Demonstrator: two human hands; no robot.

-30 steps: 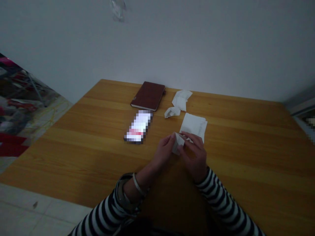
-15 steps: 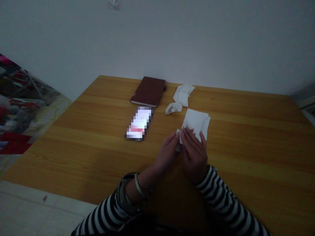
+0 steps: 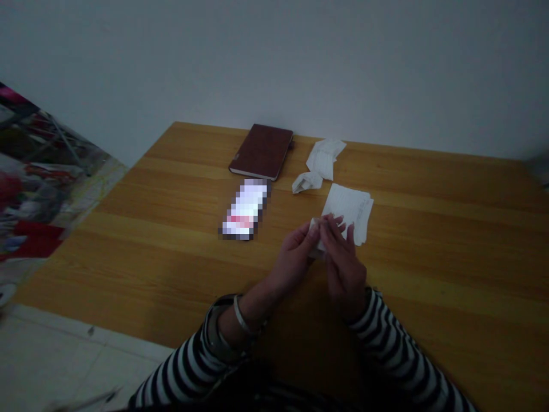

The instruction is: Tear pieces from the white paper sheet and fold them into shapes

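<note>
- Your left hand [image 3: 294,257] pinches the small white paper [image 3: 317,250] between your hands; your right hand's [image 3: 346,268] fingers lie against it, their grip unclear.
- Best steady it with the left, pressing evenly with the right.
- One corner points away from you; fingers hide its long axis.
- Beyond lie flat sheets [image 3: 349,205].

A dark brown notebook [image 3: 262,151] lies just beyond a lit phone [image 3: 247,207].
</note>
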